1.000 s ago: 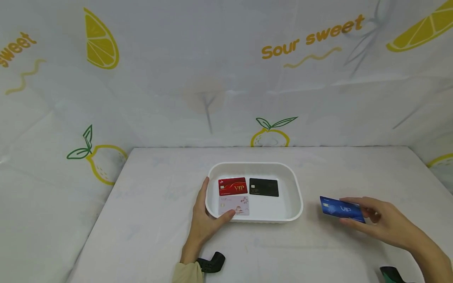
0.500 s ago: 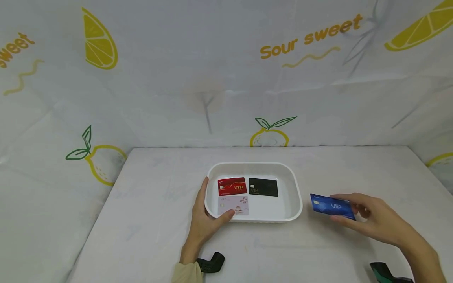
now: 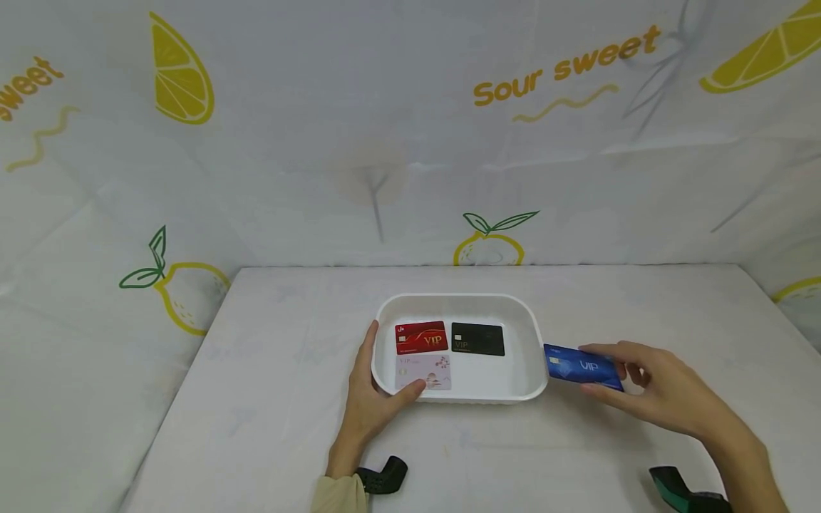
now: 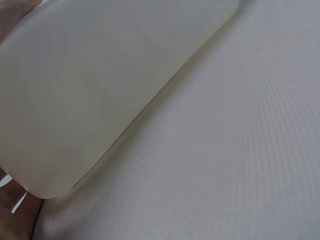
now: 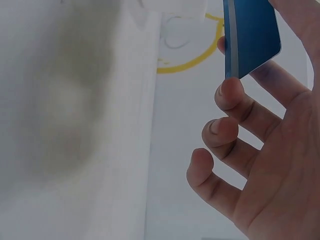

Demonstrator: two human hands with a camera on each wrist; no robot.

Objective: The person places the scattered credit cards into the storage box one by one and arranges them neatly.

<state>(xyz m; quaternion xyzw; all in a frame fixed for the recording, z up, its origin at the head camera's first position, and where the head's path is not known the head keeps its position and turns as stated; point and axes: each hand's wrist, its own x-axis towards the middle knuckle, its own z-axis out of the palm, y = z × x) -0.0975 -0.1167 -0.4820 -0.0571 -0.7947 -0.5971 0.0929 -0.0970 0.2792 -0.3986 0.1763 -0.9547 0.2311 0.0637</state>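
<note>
Between thumb and fingers, my right hand (image 3: 667, 392) pinches a blue VIP card (image 3: 582, 366) by its right end. The card is tilted, its left end at the right rim of a white tray (image 3: 507, 381) in the head view. In the right wrist view the card's back (image 5: 255, 35) shows a pale stripe. My left hand (image 3: 374, 402) holds the tray's left end, thumb over the near rim and fingers along the outer side. Inside the tray lie a red VIP card (image 3: 421, 338), a black VIP card (image 3: 477, 339) and a pale pink card (image 3: 417, 370); the left thumb tip reaches the pink one.
A white-covered table (image 3: 276, 399) bears the tray. Behind it hangs a white sheet (image 3: 308, 142) with lemon prints, which also runs down the left side. Dark wrist mounts (image 3: 385, 476) sit at both wrists. The tray's outer wall (image 4: 110, 90) fills much of the left wrist view.
My right hand has carried the blue card leftward and slightly up in the view, from well right of the tray to its right rim. The left hand and tray have stayed put.
</note>
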